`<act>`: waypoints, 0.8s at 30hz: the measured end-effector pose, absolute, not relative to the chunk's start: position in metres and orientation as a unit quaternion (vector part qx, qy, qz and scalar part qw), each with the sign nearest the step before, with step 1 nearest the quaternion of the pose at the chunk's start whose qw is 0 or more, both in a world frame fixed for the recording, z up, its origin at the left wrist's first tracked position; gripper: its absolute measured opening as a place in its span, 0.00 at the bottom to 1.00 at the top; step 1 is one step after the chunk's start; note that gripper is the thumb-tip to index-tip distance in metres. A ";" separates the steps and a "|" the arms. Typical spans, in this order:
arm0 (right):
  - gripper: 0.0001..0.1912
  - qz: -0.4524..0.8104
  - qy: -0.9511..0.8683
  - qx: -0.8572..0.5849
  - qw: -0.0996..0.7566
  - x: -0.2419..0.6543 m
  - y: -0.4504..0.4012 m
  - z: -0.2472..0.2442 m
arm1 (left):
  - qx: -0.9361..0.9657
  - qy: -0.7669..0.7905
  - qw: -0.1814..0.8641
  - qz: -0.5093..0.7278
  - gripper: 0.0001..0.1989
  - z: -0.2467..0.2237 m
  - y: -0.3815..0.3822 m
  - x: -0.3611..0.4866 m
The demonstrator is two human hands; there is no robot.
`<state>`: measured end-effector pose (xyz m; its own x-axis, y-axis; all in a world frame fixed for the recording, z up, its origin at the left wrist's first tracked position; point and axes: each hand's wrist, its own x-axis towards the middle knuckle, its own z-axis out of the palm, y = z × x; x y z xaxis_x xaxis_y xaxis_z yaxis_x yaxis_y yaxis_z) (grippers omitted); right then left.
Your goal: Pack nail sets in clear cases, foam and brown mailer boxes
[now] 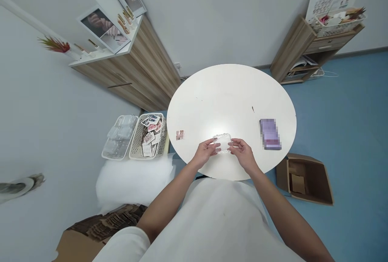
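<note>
A small clear plastic case (223, 142) is held just over the near part of the round white table (230, 88). My left hand (205, 152) grips its left edge between thumb and fingers. On the right edge, the fingers and thumb of my right hand (242, 153) close on the same case. A small sheet of reddish pieces (180, 134) lies on the table to the left of my hands. To their right is a purple, pixelated flat object (270, 134). A tiny dark item (253, 109) lies farther back.
Left of the table stand a white basket of cards (148, 136) and a basket of clear plastic cases (120, 136), beside white wrapping material (133, 179). An open cardboard box (306, 179) is on the floor at right. Wooden cabinets (145, 64) stand behind.
</note>
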<state>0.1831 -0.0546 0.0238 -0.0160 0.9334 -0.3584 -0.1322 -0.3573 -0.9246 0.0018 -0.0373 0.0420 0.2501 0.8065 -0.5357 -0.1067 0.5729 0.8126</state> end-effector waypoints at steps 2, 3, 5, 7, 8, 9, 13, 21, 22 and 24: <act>0.22 0.615 -0.359 -0.553 0.433 0.184 -0.056 0.023 | 0.353 0.534 0.696 0.326 0.26 0.039 -0.038 0.001; 0.22 0.616 -0.359 -0.555 0.429 0.185 -0.057 0.023 | 0.365 0.540 0.683 0.329 0.26 0.036 -0.039 0.001; 0.24 0.618 -0.369 -0.555 0.418 0.186 -0.060 0.023 | 0.391 0.553 0.654 0.337 0.25 0.032 -0.040 0.000; 0.28 0.608 -0.400 -0.555 0.402 0.187 -0.064 0.024 | 0.423 0.566 0.621 0.341 0.24 0.028 -0.041 -0.001; 0.30 0.597 -0.426 -0.555 0.393 0.189 -0.065 0.026 | 0.441 0.570 0.605 0.338 0.24 0.026 -0.042 -0.001; 0.32 0.581 -0.459 -0.553 0.382 0.190 -0.066 0.027 | 0.459 0.573 0.591 0.333 0.23 0.025 -0.042 0.000; 0.27 0.513 -0.616 -0.507 0.317 0.198 -0.063 0.032 | 0.504 0.580 0.558 0.312 0.22 0.024 -0.043 0.002; 0.27 0.459 -0.694 -0.479 0.278 0.211 -0.050 0.022 | 0.539 0.580 0.532 0.300 0.22 0.030 -0.042 0.008; 0.27 0.459 -0.696 -0.476 0.278 0.212 -0.049 0.022 | 0.548 0.574 0.534 0.293 0.23 0.031 -0.043 0.008; 0.28 0.461 -0.701 -0.469 0.277 0.214 -0.048 0.023 | 0.571 0.553 0.536 0.282 0.27 0.035 -0.044 0.007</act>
<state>0.2144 -0.0482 0.0226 -0.4065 0.9126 -0.0429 0.4014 0.1362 -0.9057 0.0072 -0.0443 0.0349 0.2287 0.9348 -0.2718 0.3301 0.1882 0.9250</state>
